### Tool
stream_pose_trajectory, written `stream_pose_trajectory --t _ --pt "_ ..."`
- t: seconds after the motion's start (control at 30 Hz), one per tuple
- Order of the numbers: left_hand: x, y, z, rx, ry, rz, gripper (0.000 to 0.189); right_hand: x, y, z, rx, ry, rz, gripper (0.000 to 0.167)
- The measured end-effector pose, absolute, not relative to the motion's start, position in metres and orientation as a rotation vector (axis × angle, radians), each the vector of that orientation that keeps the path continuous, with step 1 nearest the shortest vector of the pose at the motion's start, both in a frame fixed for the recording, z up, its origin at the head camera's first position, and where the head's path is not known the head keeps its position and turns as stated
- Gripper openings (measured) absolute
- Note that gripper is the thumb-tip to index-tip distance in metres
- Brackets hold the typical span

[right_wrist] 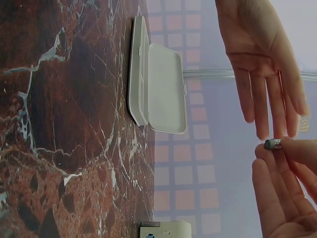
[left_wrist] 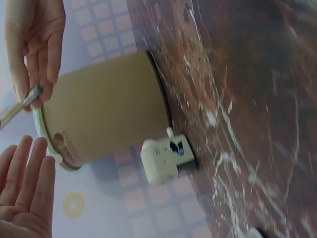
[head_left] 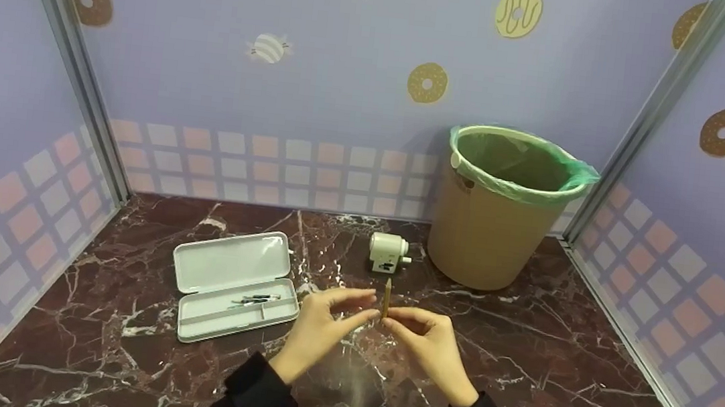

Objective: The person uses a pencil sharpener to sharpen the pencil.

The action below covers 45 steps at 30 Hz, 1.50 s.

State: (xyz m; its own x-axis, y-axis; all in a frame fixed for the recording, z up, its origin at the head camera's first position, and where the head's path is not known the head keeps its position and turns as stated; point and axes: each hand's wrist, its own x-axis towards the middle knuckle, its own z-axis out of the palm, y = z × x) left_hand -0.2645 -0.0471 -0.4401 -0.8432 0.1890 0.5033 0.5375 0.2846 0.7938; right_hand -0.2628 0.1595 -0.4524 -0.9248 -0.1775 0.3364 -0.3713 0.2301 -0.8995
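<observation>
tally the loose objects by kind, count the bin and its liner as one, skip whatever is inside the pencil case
Pencil: 1
Pencil case: 1
Pencil sharpener: 1
Lined bin: 1
Total: 4

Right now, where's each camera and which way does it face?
Head: worn on head, looking down-forward at slim yellow pencil; left hand, right hand, black cuffs.
Left wrist: worn there, facing tan cylindrical bin, cream boxy sharpener; both hands.
Right wrist: worn there, facing open white pencil case; both hands.
Wrist views share sharpener, pencil.
</observation>
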Motion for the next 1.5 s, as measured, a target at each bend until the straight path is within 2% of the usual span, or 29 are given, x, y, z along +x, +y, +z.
stream_pose_trajectory --t 0.37,0.9,1.07,1.5 --pt "-0.263 -0.033 -0.445 -0.622 -2.165 -1.562 0.021 -0.26 0.157 -0.457 0.606 -2.325 1.784 0.021" --pt "-0.264 -0.033 -0.442 -0.655 -2.232 -1.585 0.018 -0.26 0.161 -0.457 0.638 -2.368 1.689 0.019" --pt "-0.264 -0.04 -0.433 -0.764 -2.33 -1.306 0.016 -0.262 0.165 -0.455 0.646 -2.357 1.67 0.017" --pt "-0.265 -0.045 -0.421 -0.997 -2.133 -0.122 0.006 -0.263 0.172 -0.451 0.644 -2.357 1.662 0.023"
